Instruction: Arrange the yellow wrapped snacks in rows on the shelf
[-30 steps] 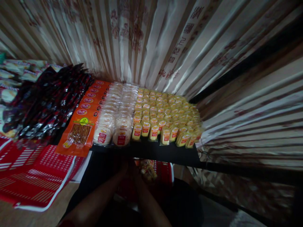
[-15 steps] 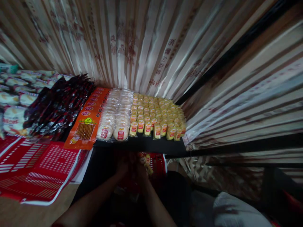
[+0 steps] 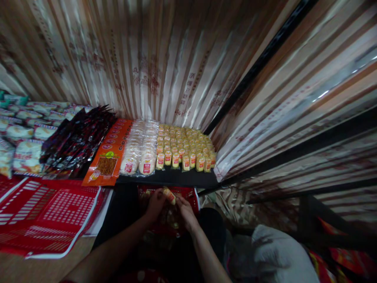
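Observation:
Over a red basket (image 3: 192, 193) at my lap, a small yellow packaged snack cake (image 3: 169, 195) is between my two hands. Its wrapper has a red and white label. My left hand (image 3: 155, 205) is closed on one end of the cake. At the other end, the fingers of my right hand (image 3: 185, 211) pinch it. More wrapped pieces lie dimly in the basket below. Just beyond, rows of matching yellow snack cakes (image 3: 188, 147) stand upright on a black shelf (image 3: 179, 180).
Left of the cakes are white round packs (image 3: 146, 164), an orange packet (image 3: 110, 149), dark shiny packets (image 3: 78, 137) and white bags (image 3: 28, 157). A larger red basket (image 3: 63, 208) is at left. Corrugated sheeting (image 3: 123, 59) closes the back, and a white sack (image 3: 279, 251) sits at right.
My hands have come up from inside the basket, and the snack cake now shows between them. The view has shifted, so the shelf and sack appear farther left.

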Motion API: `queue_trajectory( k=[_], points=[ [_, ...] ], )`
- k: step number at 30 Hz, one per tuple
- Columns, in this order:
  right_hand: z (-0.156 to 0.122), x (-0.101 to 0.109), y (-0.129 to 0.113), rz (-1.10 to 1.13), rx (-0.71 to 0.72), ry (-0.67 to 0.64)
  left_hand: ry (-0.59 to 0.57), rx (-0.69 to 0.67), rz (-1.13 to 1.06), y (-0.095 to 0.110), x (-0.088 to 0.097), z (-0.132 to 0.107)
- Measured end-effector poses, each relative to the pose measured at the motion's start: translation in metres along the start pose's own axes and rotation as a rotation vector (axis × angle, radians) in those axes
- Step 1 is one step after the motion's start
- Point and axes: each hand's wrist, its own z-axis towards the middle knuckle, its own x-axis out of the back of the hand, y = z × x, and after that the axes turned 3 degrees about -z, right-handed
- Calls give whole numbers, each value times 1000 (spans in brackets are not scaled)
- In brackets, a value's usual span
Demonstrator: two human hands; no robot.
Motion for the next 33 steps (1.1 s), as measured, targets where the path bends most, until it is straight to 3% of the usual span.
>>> queue_trajectory(
  k=[5, 9, 15, 19, 27, 33],
  points=[
    [-11, 10, -18, 13, 28, -42, 17, -112, 125, 20, -7, -11],
    [-14, 20, -26, -99, 202, -74, -28, -218, 174, 42, -16, -19],
    [-14, 33, -39, -578, 555, 319, -43, -373, 312, 69, -37, -13],
    [-9, 37, -45, -787, 696, 408, -4, -449, 383, 79, -53, -5],
    [27, 54, -45, -818, 725, 624, -57, -501, 356, 88, -89, 22],
    [63, 68, -55, -763, 639, 761, -64, -539, 372, 92, -106, 40]
  ],
)
